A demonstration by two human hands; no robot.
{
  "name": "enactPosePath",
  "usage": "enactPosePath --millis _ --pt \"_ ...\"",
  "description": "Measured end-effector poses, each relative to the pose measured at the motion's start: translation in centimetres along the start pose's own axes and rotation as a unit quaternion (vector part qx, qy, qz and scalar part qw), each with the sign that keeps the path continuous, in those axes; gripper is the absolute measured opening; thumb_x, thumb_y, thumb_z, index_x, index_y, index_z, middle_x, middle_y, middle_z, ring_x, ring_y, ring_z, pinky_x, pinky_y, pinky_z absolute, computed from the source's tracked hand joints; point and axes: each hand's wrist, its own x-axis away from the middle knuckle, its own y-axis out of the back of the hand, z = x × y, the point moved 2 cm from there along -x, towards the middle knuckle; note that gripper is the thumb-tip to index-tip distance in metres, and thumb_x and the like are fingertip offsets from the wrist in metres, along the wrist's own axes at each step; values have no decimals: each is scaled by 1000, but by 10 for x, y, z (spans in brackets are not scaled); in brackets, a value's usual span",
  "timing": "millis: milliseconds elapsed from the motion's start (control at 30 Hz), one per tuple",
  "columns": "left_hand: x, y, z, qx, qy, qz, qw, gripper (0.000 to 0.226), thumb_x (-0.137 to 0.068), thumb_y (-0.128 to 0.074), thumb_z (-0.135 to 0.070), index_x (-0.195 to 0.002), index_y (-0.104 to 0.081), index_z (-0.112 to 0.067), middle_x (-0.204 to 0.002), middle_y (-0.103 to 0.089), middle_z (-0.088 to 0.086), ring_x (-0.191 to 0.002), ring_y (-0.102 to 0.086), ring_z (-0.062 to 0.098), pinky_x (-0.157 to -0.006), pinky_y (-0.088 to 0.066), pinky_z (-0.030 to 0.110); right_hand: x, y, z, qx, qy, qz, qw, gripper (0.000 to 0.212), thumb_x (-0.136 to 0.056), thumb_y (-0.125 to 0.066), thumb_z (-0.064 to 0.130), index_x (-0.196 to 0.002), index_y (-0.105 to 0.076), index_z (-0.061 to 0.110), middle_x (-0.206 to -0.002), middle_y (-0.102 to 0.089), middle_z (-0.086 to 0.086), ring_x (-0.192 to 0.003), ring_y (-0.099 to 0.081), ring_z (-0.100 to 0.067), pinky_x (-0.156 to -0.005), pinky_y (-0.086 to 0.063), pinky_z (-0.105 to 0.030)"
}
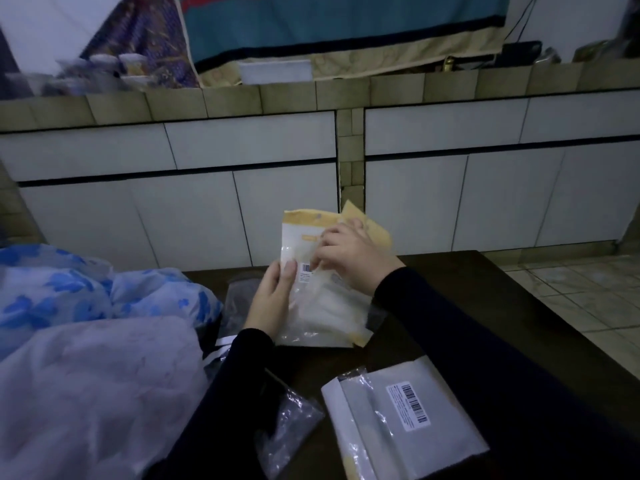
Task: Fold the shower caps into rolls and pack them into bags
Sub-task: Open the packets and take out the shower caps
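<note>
Over the dark table I hold up a clear packing bag with a yellow header and a barcode label; a pale rolled shower cap shows through its lower part. My left hand grips the bag's left edge, thumb on the front. My right hand pinches the bag near the label, fingers curled over its upper right. A pile of blue-flowered and pale shower caps lies at the left.
A stack of grey bags with a barcode label lies near the table's front edge. A crumpled clear plastic wrapper sits beside it, another clear bag behind my left hand. White cabinet doors stand behind the table; tiled floor at right.
</note>
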Motion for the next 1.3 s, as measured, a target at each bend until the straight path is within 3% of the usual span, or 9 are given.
enactPosePath --millis 100,200,300,400,500,633,967,1133,1300 --pt "1 1 2 -19 -17 68 997 40 -72 -74 -39 -109 -60 -30 -104 -69 -1 -98 -65 14 -82 -53 26 -8 -4 9 -24 40 -31 998 19 -86 -63 6 -102 -67 17 -105 -65 1 -122 -45 -21 -114 -7 -52" --pt "2 1 3 -37 -36 64 997 43 -77 -72 -2 -106 -56 -30 -102 -66 0 -89 -66 3 -75 -53 20 -3 -7 13 -28 61 -75 995 28 -83 -67 7 -110 -64 16 -121 -60 -4 -129 -43 -23 -112 -18 -47" --pt "2 6 4 -45 -35 36 998 48 -80 -64 10 -104 -54 -31 -99 -65 -4 -85 -64 3 -70 -52 18 20 6 14 -102 5 -132 986 21 -84 -69 19 -104 -64 17 -109 -59 -1 -105 -53 -14 -93 -42 -27" --pt "0 11 10 -23 7 31 999 44 -82 -62 6 -111 -52 -27 -105 -65 -2 -93 -65 12 -69 -56 25 51 14 6 -188 -158 107 963 16 -85 -68 27 -100 -64 21 -95 -60 7 -87 -57 -11 -69 -46 -18" --pt "0 13 14 -7 39 19 999 48 -83 -61 4 -122 -49 -23 -110 -63 1 -95 -65 14 -69 -56 28 82 4 2 -172 -240 373 879 32 -75 -77 41 -104 -66 31 -92 -60 14 -88 -56 -6 -70 -42 -19" --pt "4 14 18 8 40 11 999 44 -84 -60 3 -111 -52 -31 -114 -63 5 -103 -63 24 -84 -54 44 95 -10 5 -174 -242 436 849 43 -66 -83 37 -103 -61 34 -94 -56 13 -88 -52 -6 -69 -41 -24" --pt "16 18 17 42 35 -6 998 41 -78 -67 -5 -105 -56 -33 -110 -66 6 -101 -64 29 -82 -54 49 93 23 -8 -343 -242 229 878 46 -75 -78 22 -113 -55 31 -100 -64 9 -87 -67 -8 -67 -52 -17" --pt "22 11 10 105 18 6 994 41 -68 -60 -13 -107 -59 -26 -96 -70 -7 -88 -66 11 -73 -52 25 76 30 -4 -537 -239 -33 809 32 -82 -71 17 -112 -61 13 -102 -71 -1 -90 -70 -16 -77 -58 -29" --pt "26 10 6 194 23 11 981 28 -91 -48 -3 -114 -57 -16 -101 -69 5 -88 -67 19 -69 -56 28 56 -20 -1 -519 -353 -178 758 13 -84 -72 22 -93 -64 18 -91 -71 2 -85 -69 -15 -72 -57 -26"
